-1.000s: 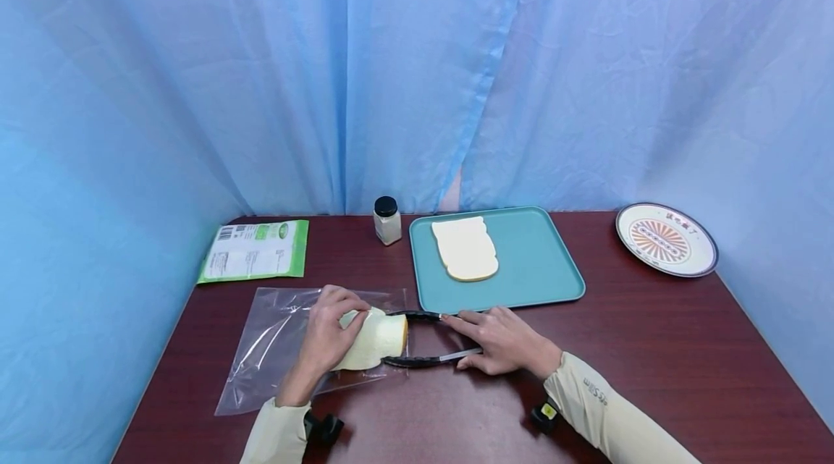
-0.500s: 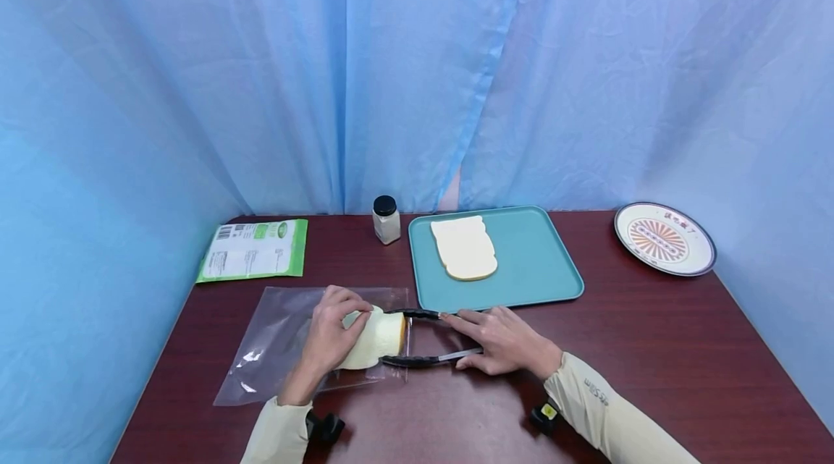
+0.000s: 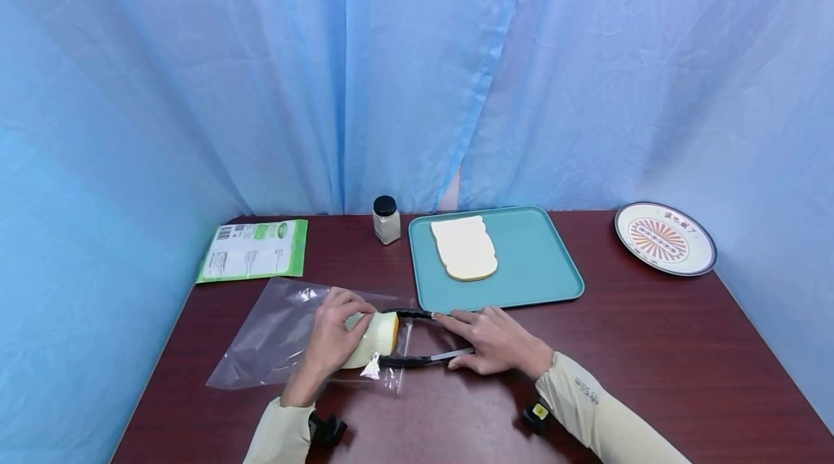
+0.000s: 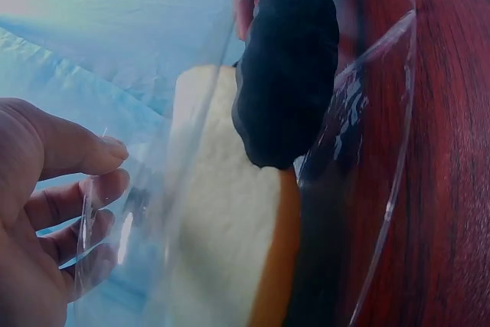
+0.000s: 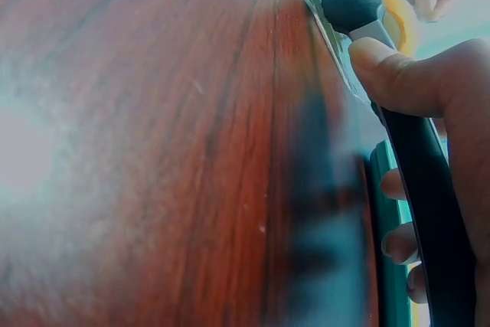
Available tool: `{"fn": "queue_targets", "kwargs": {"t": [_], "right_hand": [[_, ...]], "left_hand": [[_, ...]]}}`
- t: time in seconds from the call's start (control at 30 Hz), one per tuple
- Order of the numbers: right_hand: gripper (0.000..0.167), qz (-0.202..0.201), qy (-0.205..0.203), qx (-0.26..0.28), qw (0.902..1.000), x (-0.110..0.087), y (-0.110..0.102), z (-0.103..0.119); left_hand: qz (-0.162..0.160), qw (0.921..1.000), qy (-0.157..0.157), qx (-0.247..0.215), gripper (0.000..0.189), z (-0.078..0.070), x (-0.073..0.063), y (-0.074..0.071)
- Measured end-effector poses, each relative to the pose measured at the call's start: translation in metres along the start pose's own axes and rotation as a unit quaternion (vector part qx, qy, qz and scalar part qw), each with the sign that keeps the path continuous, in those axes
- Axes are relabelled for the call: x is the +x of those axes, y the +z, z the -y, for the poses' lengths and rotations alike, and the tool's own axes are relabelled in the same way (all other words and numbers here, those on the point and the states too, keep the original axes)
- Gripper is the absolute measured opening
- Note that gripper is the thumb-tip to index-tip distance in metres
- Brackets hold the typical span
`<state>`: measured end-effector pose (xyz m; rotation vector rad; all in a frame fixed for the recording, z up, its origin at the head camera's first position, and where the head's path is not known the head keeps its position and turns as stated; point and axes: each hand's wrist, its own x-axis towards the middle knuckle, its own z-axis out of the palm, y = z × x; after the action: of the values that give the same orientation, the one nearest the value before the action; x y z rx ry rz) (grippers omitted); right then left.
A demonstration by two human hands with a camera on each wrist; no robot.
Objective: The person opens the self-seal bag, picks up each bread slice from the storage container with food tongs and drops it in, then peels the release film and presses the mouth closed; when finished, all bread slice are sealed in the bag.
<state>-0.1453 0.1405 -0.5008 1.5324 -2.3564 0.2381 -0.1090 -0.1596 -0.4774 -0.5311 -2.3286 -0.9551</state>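
My left hand [image 3: 335,334] pinches the edge of a clear plastic zip bag [image 3: 274,341] between thumb and fingertips; the left wrist view shows the thin film at its fingers [image 4: 115,151]. Tongs with black tips [image 4: 291,67] hold a bread slice [image 3: 381,342] by its two sides, and the bag's film lies over the slice's left part. The slice's crust end faces right, near the bag's mouth. My right hand [image 3: 498,342] grips the tongs [image 3: 449,355], thumb along one arm [image 5: 425,189] and fingers at the other.
Behind the hands, a teal tray [image 3: 534,254] carries another bread slice [image 3: 465,248]. A black-lidded jar [image 3: 386,221] stands left of it. The green-and-white packet [image 3: 254,250] lies at the back left, a patterned plate [image 3: 664,239] at the back right. Blue curtains [image 3: 417,73] surround the table.
The tongs and bread slice have moved slightly left, deeper into the bag, with my right hand following. The bag's loose left end has shifted up and left. My left hand stays nearly in place.
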Motion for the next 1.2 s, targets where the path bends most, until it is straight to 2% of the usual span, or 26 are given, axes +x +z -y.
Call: {"fn": "queue_targets", "kwargs": {"t": [0.33, 0.73, 1.0, 1.2], "right_hand": [[0.074, 0.011, -0.001, -0.023, 0.9997, 0.001, 0.000, 0.002], [0.075, 0.027, 0.011, -0.020, 0.9994, 0.001, -0.002, 0.005], [0.075, 0.024, 0.035, 0.003, 0.9991, 0.000, -0.005, 0.009], [0.075, 0.024, 0.047, 0.034, 0.9980, 0.001, -0.004, 0.013]], "left_hand": [[-0.012, 0.9998, 0.011, -0.006, 0.017, 0.000, 0.003, -0.005], [-0.025, 0.9992, 0.028, -0.010, 0.018, -0.003, 0.005, -0.011], [-0.010, 0.9999, 0.005, -0.002, 0.018, -0.005, 0.004, -0.008], [-0.009, 0.9999, 0.010, -0.003, 0.017, -0.006, 0.002, -0.003]]}}
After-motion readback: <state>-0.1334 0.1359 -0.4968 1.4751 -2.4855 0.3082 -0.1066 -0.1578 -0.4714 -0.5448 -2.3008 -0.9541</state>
